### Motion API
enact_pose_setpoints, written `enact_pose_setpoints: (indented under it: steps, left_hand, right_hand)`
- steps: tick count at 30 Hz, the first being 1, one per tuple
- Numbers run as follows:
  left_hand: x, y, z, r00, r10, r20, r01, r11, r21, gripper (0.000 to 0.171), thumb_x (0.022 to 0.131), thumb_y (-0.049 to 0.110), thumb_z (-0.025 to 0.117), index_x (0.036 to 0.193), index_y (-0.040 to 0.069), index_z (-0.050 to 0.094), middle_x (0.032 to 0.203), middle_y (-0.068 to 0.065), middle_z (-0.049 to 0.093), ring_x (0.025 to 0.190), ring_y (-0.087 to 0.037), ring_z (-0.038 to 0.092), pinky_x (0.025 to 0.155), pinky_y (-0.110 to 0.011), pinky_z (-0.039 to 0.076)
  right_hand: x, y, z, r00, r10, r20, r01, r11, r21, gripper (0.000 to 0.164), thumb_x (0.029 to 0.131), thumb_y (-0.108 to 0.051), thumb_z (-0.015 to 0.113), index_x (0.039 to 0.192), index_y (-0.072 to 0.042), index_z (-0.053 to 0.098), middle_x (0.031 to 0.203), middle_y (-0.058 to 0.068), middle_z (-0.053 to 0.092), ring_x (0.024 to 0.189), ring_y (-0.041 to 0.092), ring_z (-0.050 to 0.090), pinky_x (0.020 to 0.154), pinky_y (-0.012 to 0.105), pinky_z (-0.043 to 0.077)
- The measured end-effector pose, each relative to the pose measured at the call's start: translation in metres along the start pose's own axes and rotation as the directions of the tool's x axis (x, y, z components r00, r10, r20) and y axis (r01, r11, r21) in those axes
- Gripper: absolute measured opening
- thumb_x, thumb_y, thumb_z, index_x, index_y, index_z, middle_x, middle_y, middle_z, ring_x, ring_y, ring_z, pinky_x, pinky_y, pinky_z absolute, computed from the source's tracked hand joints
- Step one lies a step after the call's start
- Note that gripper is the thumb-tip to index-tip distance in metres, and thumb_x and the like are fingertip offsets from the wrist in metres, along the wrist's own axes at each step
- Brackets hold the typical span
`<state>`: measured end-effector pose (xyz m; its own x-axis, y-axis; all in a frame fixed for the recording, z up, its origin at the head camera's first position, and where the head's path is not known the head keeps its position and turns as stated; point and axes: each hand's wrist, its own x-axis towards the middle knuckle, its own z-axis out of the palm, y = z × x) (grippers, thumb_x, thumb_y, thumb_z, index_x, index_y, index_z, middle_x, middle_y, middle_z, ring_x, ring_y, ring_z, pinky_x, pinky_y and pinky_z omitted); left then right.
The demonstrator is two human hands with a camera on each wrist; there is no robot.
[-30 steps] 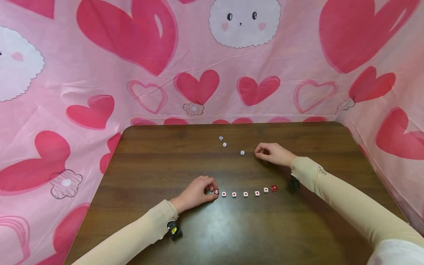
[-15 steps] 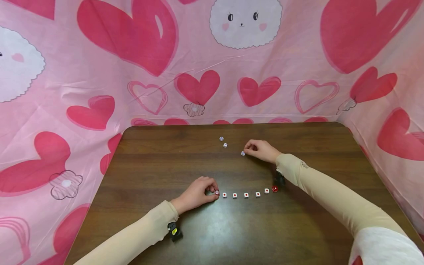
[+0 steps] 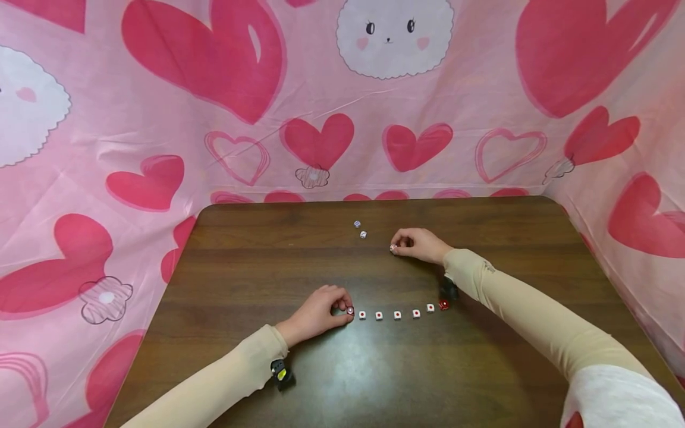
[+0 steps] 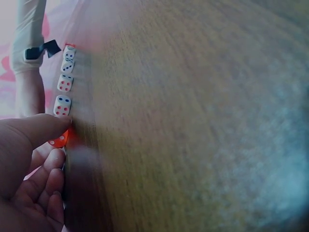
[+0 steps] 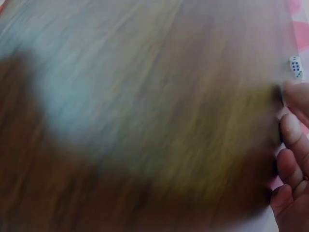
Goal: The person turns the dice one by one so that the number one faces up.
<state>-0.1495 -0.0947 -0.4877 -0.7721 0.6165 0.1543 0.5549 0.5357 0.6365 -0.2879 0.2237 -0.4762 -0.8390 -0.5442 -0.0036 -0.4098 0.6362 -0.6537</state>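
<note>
Looking across the brown table (image 3: 241, 267), I see a row of dice (image 3: 397, 315) running left to right. Nearer to it is the left hand (image 3: 316, 309), gripping a red die (image 3: 350, 310) at its left end. The right hand (image 3: 420, 245) pinches a white die (image 3: 393, 248) beyond the row's middle. Two loose dice (image 3: 363, 235) lie farther off, leftward.
</note>
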Motion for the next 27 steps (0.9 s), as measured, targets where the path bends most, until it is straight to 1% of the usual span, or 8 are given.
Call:
enact_pose_setpoints:
  steps: [4,9,14,17,20,24,27]
  left_hand:
    - [-0.0004,0.0001,0.0001,1.0,-0.002,0.002,0.002,1.0,-0.004,0.015,0.086,0.015,0.083,0.092,0.015,0.069,0.082,0.007,0.062,0.081,-0.009,0.054,0.078,-0.026,0.043]
    - [-0.0005,-0.0001,0.0003,1.0,-0.002,0.001,0.002,1.0,-0.006,0.015,0.086,0.015,0.083,0.091,0.016,0.069,0.082,0.007,0.062,0.081,-0.009,0.053,0.079,-0.027,0.043]
    - [-0.0005,-0.0003,0.0005,1.0,0.003,-0.008,-0.003,1.0,-0.006,0.016,0.086,0.015,0.083,0.091,0.015,0.069,0.082,0.007,0.062,0.081,-0.009,0.054,0.079,-0.027,0.043]
    - [-0.0007,-0.0004,0.0008,1.0,0.001,-0.009,-0.001,1.0,-0.005,0.016,0.086,0.015,0.084,0.091,0.015,0.069,0.082,0.007,0.062,0.081,-0.009,0.054,0.079,-0.027,0.043]
    - [-0.0008,-0.0003,0.001,1.0,0.0,-0.008,0.0,1.0,-0.004,0.016,0.086,0.015,0.083,0.091,0.016,0.069,0.082,0.007,0.062,0.081,-0.009,0.054,0.079,-0.028,0.043]
    - [-0.0009,0.0,0.001,1.0,-0.008,-0.004,0.008,1.0,-0.006,0.015,0.087,0.015,0.083,0.091,0.016,0.069,0.082,0.006,0.062,0.081,-0.011,0.054,0.078,-0.027,0.043]
    - [-0.0009,-0.0001,0.0009,1.0,-0.016,0.0,0.016,1.0,-0.009,0.015,0.087,0.015,0.083,0.091,0.016,0.069,0.082,0.007,0.062,0.081,-0.012,0.054,0.077,-0.027,0.042]
  right_hand:
    - [-0.0007,0.002,-0.0006,0.999,-0.044,0.011,0.044,0.999,-0.009,0.016,0.093,-0.02,0.079,0.105,-0.013,0.071,0.078,-0.006,0.059,0.073,0.013,0.053,0.073,0.033,0.044]
    - [-0.0013,0.0012,-0.0019,0.999,-0.035,0.019,0.034,0.999,0.006,0.013,0.096,-0.02,0.077,0.105,-0.013,0.072,0.08,-0.006,0.061,0.076,0.014,0.054,0.075,0.034,0.044]
    - [-0.0009,0.0021,-0.0023,0.999,-0.033,0.026,0.033,0.999,0.021,0.02,0.091,-0.016,0.081,0.108,-0.01,0.071,0.079,-0.004,0.059,0.075,0.015,0.054,0.076,0.034,0.044]
    - [-0.0007,0.0039,-0.0024,0.999,-0.033,0.031,0.032,0.999,0.027,0.021,0.092,-0.018,0.08,0.109,-0.01,0.071,0.08,-0.005,0.059,0.075,0.014,0.054,0.076,0.033,0.044]
    - [-0.0011,0.0058,-0.0029,0.999,-0.014,0.033,0.013,0.999,0.039,0.018,0.094,-0.021,0.078,0.108,-0.012,0.071,0.081,-0.005,0.06,0.076,0.014,0.054,0.076,0.033,0.044]
    - [-0.0024,0.008,-0.004,1.0,-0.001,0.029,0.0,0.999,0.048,0.013,0.096,-0.02,0.077,0.105,-0.012,0.071,0.082,-0.004,0.06,0.077,0.015,0.054,0.075,0.032,0.044]
    - [-0.0046,0.0088,-0.0052,1.0,-0.009,0.029,0.008,0.999,0.046,0.011,0.095,-0.018,0.077,0.103,-0.013,0.071,0.081,-0.004,0.06,0.076,0.015,0.054,0.074,0.032,0.045]
